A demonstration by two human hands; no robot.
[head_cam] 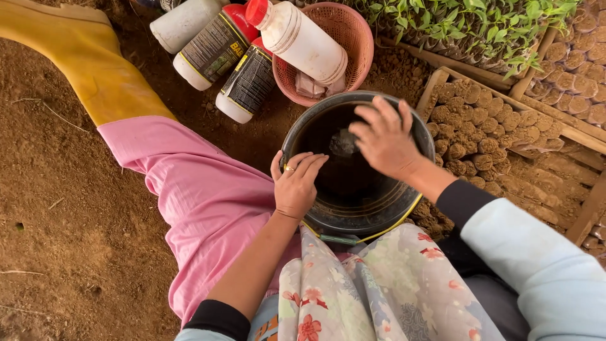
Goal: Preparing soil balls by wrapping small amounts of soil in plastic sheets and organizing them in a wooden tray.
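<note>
Head view: both hands, left (297,184) and right (384,139), rest open-fingered on the black bucket (413,129) (round, dark inside).

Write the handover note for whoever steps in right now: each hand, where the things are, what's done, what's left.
Left hand: open, fingers resting on the near rim of the black bucket, no grip on anything.
Right hand: open, spread over the bucket mouth, holding nothing.
Bucket holds dark liquid. Behind it: pink basket with a white bottle lying across it, more bottles on the soil.
Done: bucket filled partway. Left: cannot tell from this view.
</note>
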